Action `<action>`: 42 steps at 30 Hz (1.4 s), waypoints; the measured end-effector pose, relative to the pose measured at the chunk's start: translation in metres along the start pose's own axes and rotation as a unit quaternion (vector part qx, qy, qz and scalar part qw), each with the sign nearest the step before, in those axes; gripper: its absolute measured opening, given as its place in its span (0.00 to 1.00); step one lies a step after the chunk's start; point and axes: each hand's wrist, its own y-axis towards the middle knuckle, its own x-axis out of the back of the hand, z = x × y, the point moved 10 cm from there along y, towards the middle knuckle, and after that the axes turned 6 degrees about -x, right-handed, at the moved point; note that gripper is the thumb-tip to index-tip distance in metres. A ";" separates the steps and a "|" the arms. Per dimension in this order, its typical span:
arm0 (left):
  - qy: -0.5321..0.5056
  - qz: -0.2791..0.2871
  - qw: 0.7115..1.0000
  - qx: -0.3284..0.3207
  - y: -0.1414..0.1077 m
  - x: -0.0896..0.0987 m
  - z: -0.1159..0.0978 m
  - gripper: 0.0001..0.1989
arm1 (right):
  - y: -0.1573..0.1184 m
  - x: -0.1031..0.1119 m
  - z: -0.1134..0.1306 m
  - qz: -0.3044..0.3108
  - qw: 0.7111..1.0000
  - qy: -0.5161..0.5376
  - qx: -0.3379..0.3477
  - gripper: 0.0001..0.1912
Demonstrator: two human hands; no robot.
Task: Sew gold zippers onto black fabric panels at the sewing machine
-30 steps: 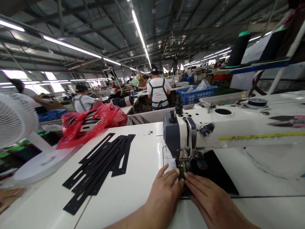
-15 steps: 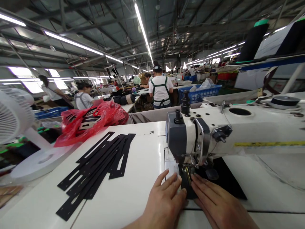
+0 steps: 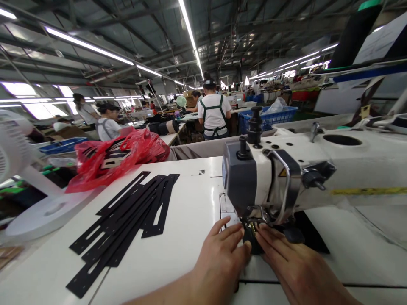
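Note:
A black fabric piece [image 3: 313, 237] lies flat under the head of a sewing machine [image 3: 240, 178]. A short length of zipper with gold-coloured teeth [image 3: 253, 228] shows on it, just in front of the presser foot. My left hand [image 3: 221, 254] lies open at the left edge of the fabric, fingers stretched toward the foot and thumb close to the black cloth. On the other side, my right hand [image 3: 294, 262] rests flat and open on the fabric, its fingertips right beside the zipper. The machine head hides the needle area and part of the cloth.
Slotted black strips [image 3: 127, 216] lie in an overlapping pile on the white table [image 3: 187, 212]. Behind them sits a red plastic bag [image 3: 140, 146] with more pieces. A white fan [image 3: 34, 186] stands at left. Beyond the table are co-workers and a blue basket [image 3: 270, 116].
The fabric and zipper have slid a little farther under the presser foot, so less zipper shows. Both hands have moved slightly forward with them. The camera view has shifted slightly.

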 end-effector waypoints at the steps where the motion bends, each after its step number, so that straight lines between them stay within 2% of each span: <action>1: -0.003 0.000 1.000 0.004 0.000 -0.001 0.003 0.11 | 0.001 -0.001 -0.002 0.001 1.000 0.002 -0.004 0.21; 12: -0.038 -0.006 0.999 0.028 0.000 -0.007 0.014 0.11 | 0.008 -0.007 -0.011 0.013 0.999 0.017 -0.037 0.20; 17: -0.059 0.030 0.996 0.052 0.006 -0.011 0.020 0.10 | 0.009 -0.012 -0.019 0.032 0.998 0.026 -0.052 0.20; 33: -0.069 0.025 0.996 0.052 0.003 -0.016 0.024 0.05 | 0.013 -0.009 -0.021 0.036 0.997 0.050 -0.055 0.18; 42: -0.069 0.053 0.995 0.055 0.003 -0.021 0.028 0.04 | 0.012 -0.017 -0.025 0.063 0.995 0.057 -0.061 0.18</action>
